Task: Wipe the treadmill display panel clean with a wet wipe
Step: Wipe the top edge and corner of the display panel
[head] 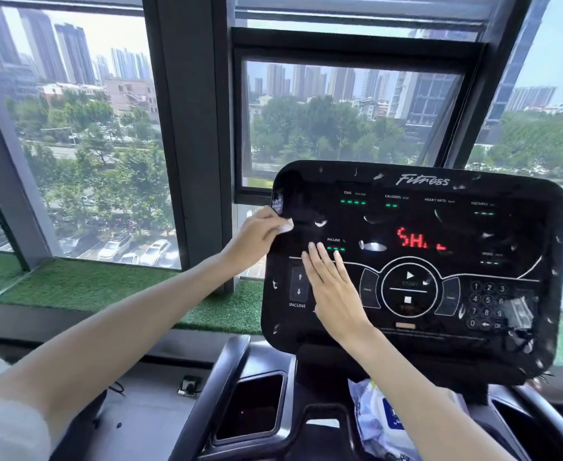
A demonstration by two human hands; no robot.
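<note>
The black treadmill display panel [416, 207] fills the right half of the view, with red digits lit in its middle and white smears and flecks across its face. My left hand [257, 236] is at the panel's upper left edge, fingers pinched on a small white wet wipe [286, 226] that touches the glass. My right hand [331, 287] lies flat on the panel's lower left, fingers spread, beside the incline arrow buttons [299, 284].
A wet wipe pack [385, 424] lies in the console tray below the panel. A dark cup holder [253, 407] and a grey handlebar [222, 387] sit at the lower middle. Big windows and a green turf ledge [84, 284] lie beyond.
</note>
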